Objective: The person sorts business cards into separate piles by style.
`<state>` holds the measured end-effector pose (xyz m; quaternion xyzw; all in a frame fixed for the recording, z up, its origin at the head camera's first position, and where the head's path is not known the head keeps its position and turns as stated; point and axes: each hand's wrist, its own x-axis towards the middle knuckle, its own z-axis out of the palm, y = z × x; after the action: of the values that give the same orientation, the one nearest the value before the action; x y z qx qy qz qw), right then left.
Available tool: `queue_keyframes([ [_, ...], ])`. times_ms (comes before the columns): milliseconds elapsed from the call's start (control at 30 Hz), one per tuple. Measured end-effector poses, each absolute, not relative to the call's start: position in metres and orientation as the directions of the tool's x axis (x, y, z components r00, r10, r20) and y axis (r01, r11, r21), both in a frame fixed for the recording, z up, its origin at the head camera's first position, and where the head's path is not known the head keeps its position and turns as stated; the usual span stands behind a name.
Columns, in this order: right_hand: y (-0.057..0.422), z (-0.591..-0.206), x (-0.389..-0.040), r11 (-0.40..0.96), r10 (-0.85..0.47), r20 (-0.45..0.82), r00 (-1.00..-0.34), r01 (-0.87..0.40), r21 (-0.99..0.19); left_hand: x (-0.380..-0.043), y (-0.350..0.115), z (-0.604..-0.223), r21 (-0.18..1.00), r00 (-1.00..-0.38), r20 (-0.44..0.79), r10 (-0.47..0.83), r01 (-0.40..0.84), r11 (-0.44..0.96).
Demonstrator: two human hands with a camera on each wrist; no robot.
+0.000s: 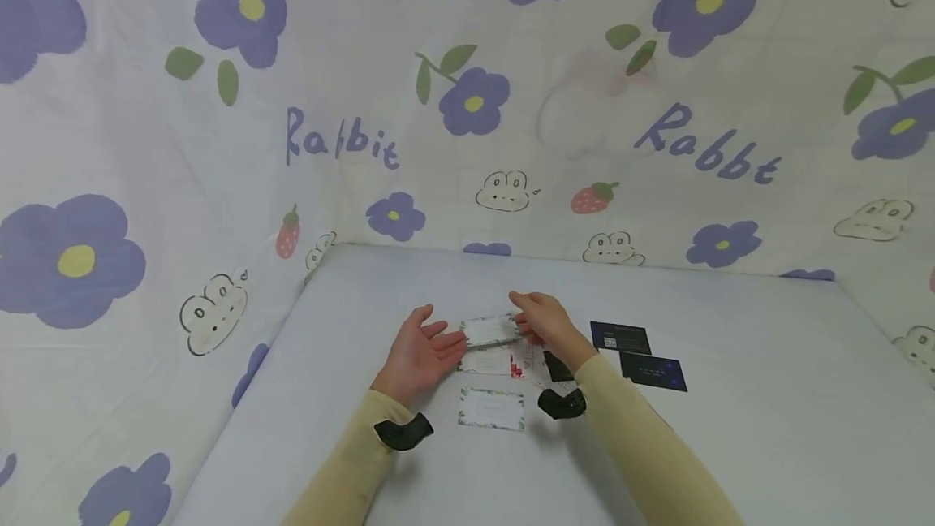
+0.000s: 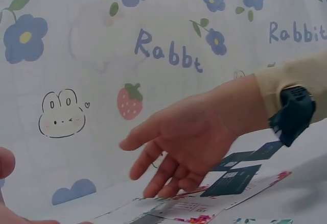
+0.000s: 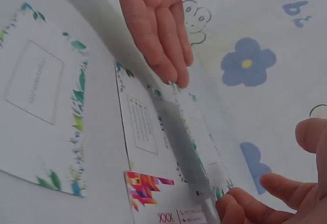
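Note:
A white leaf-bordered card (image 1: 488, 331) spans the space between the two hands above other cards, with a shadow beneath it in the right wrist view. At its left end, the straight fingertips of my left hand (image 1: 420, 355) touch the edge, palm turned up. My right hand (image 1: 551, 327) has its fingertips at the opposite end, the thumb held apart from the card. Below the raised card lie another leaf-bordered card (image 3: 140, 127) and a white card with a red and orange pattern (image 3: 148, 185). Closer to me, a separate leaf-bordered card (image 1: 491, 409) lies flat.
Partly behind the right wrist is a dark card (image 1: 558, 365). Two more dark cards, one farther back (image 1: 619, 338) and one nearer (image 1: 653, 371), lie to the right on the white table (image 1: 767, 428). Flower-printed cloth (image 1: 438, 185) hangs behind and at the sides.

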<state>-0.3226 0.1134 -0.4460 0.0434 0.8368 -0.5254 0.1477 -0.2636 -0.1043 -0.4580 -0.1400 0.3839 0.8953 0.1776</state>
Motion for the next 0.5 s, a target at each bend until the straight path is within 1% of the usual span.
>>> queue_keyframes([
  [100,0.121,-0.448,-0.314,0.396,-0.059,-0.290,-0.955,0.244,-0.885,-0.264,-0.104,-0.456,0.689,-0.908,-0.361,0.215,-0.414,-0.595],
  [267,0.133,-0.447,-0.299,0.246,-0.048,-0.295,-0.954,0.275,-0.929,-0.264,-0.098,-0.454,0.766,-0.917,-0.342,0.207,-0.400,-0.504],
  [367,0.139,-0.446,-0.290,0.166,-0.021,-0.292,-0.956,0.285,-0.944,-0.261,-0.092,-0.453,0.822,-0.925,-0.324,0.197,-0.379,-0.425],
  [433,0.141,-0.445,-0.284,0.145,0.001,-0.289,-0.957,0.286,-0.947,-0.259,-0.089,-0.453,0.860,-0.930,-0.310,0.197,-0.362,-0.360],
  [500,0.142,-0.447,-0.277,0.163,0.017,-0.282,-0.959,0.281,-0.946,-0.257,-0.085,-0.453,0.892,-0.934,-0.298,0.197,-0.346,-0.290],
])
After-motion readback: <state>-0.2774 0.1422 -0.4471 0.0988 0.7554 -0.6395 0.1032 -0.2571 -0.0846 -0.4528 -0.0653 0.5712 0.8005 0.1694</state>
